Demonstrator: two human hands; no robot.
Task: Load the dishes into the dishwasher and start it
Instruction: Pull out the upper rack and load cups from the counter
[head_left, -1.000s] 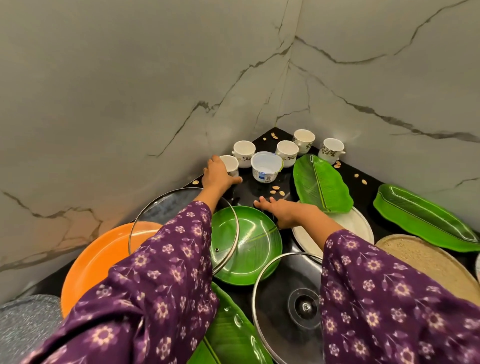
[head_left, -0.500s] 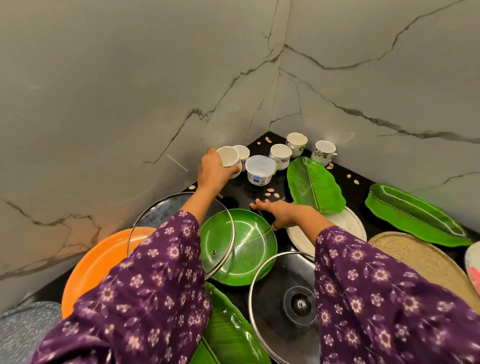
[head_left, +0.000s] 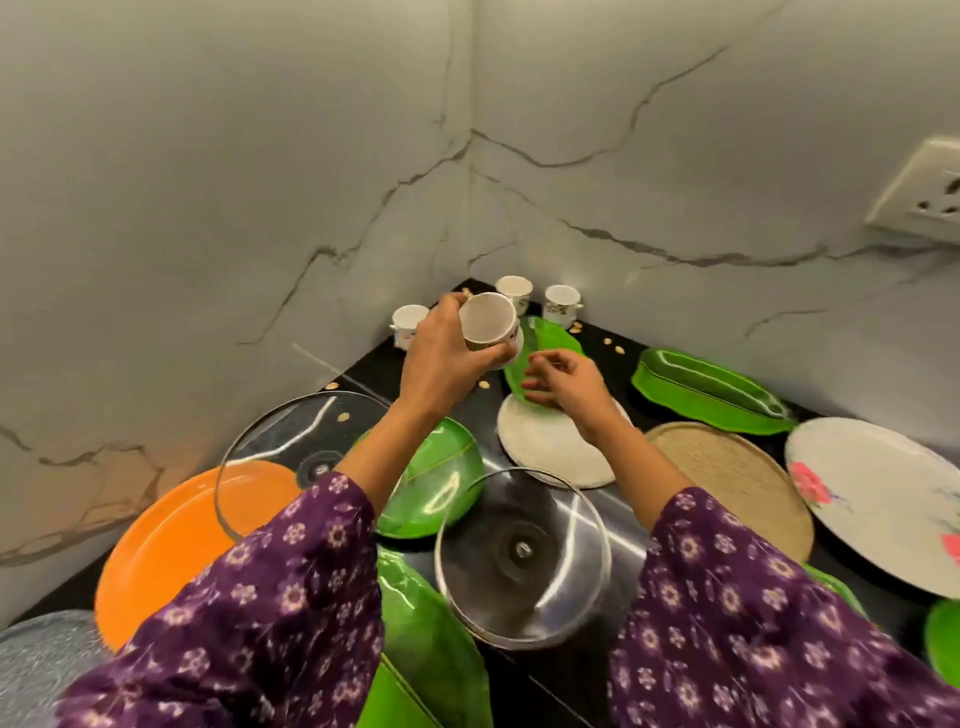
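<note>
I read this as a home kitchen: a glossy black stone counter (head_left: 374, 371) low in frame carries a round orange plate (head_left: 171, 545), a clear glass pot lid (head_left: 519, 597) and small white ceramic cups (head_left: 562, 304), with grey veined marble walls (head_left: 208, 208) above and a white wall socket (head_left: 919, 192) upper right.

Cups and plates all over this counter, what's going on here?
A person is gathering dishes from a black counter. Their left hand holds a white cup, tipped sideways, above it. The right hand hovers nearby over a green leaf-shaped plate, fingers loose, holding nothing. Three more cups stand in the corner, with plates and two glass lids spread around.
</note>
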